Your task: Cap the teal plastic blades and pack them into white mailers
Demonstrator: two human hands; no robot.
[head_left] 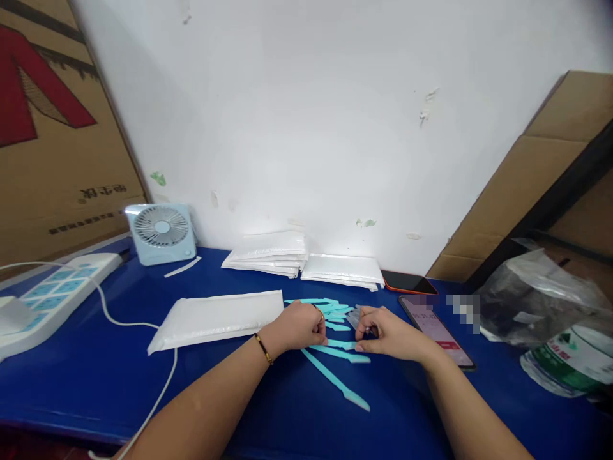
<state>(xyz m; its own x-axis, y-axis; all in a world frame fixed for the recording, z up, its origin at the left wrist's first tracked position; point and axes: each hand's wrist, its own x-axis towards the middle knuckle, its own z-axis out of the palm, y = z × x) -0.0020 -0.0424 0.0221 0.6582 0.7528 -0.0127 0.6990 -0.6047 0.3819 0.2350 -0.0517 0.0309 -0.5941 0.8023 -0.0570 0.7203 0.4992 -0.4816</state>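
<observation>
Between my two hands is a turquoise eyebrow razor (341, 344), held level a little above the blue table (268, 409). My left hand (302, 324) is closed on its left end, and my right hand (384, 332) pinches its right end between thumb and fingertips. Just below lie two more razors, one of them a slanting razor (335, 380) with its wider end toward me. Behind my hands a loose pile of razors (332, 312) is spread out, partly covered by my left hand. Small clear plastic pieces (353, 317) sit beside my right fingers.
A white padded envelope (220, 316) lies left of my hands, with stacked envelopes (268, 252) by the wall. Phones, one a lit phone (438, 332), lie at right near a plastic bag (536, 294) and a bottle (569, 358). A fan (161, 233), cable and power strip (57, 300) stand left.
</observation>
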